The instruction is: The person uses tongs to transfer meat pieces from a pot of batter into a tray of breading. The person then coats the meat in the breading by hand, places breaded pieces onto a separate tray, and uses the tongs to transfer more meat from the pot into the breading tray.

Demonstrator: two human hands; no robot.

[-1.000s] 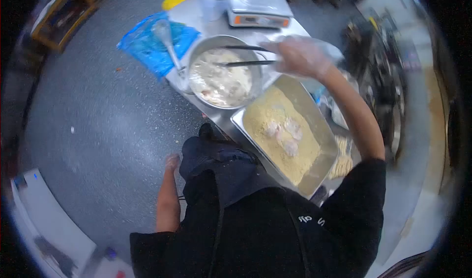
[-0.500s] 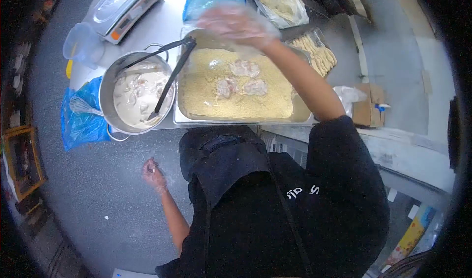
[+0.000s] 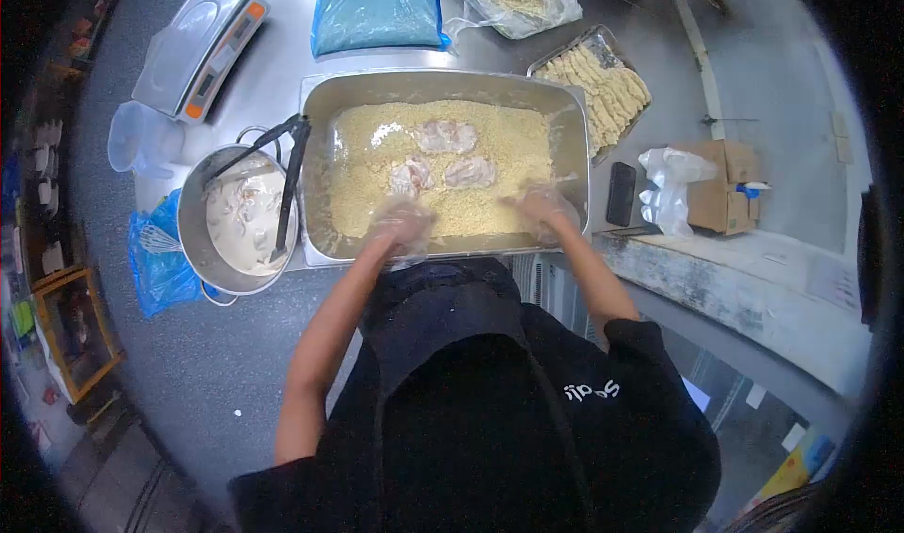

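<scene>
A deep steel tray (image 3: 443,83) holds a bed of pale yellow breadcrumbs (image 3: 367,123). Three pieces of wet, pale raw meat lie on the crumbs: one at the back (image 3: 446,137), one at front left (image 3: 411,176) and one at front right (image 3: 470,172). My left hand (image 3: 403,222), in a clear plastic glove, is in the crumbs just in front of the left piece. To the right of the pieces my right hand (image 3: 543,205), gloved likewise, touches the crumbs, fingers pointing left. Both hands look open, though blur and crumbs partly hide the fingertips.
Left of the tray stands a pot (image 3: 188,222) of creamy white liquid with black tongs (image 3: 290,180) across it. Behind are a scale (image 3: 202,57), a plastic jug (image 3: 137,137) and a blue bag (image 3: 377,10). At right are a tray of breaded strips (image 3: 598,90), a phone (image 3: 621,194) and a cardboard box (image 3: 725,180).
My right hand has come down from above the tray's far side into the crumbs. My left hand has risen from beside my body into the tray. The camera view has shifted.
</scene>
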